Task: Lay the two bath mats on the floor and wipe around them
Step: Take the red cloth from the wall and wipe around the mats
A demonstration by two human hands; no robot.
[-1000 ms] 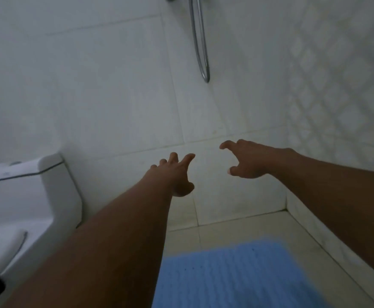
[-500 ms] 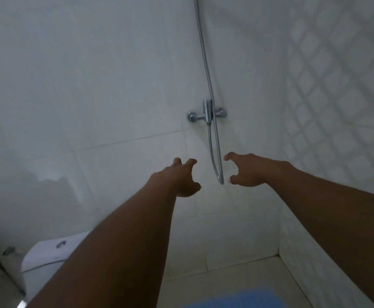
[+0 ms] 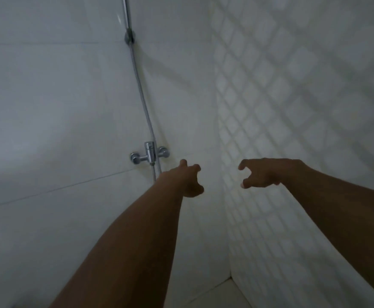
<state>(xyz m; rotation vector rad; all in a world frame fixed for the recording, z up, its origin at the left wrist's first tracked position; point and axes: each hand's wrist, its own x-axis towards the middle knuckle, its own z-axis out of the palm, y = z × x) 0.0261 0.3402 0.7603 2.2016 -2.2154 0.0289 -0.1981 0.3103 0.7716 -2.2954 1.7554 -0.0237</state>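
Observation:
Both my arms stretch forward toward the tiled corner of a shower area. My left hand [image 3: 187, 180] is empty, its fingers loosely spread, just right of the chrome shower tap [image 3: 149, 153]. My right hand [image 3: 262, 173] is empty too, fingers curled and apart, in front of the diamond-patterned wall. No bath mat is in view. Only a sliver of floor [image 3: 221, 295] shows at the bottom.
A chrome shower hose [image 3: 140, 85] runs from a wall bracket [image 3: 129, 37] down to the tap on the plain white tiled wall [image 3: 48, 130]. The diamond-patterned tiled wall [image 3: 304, 85] closes the right side; the two meet in a corner.
The view has tilted upward: the blue mat and the toilet have dropped out of sight and the tap and hose bracket have come into view. Both hands stay empty and outstretched.

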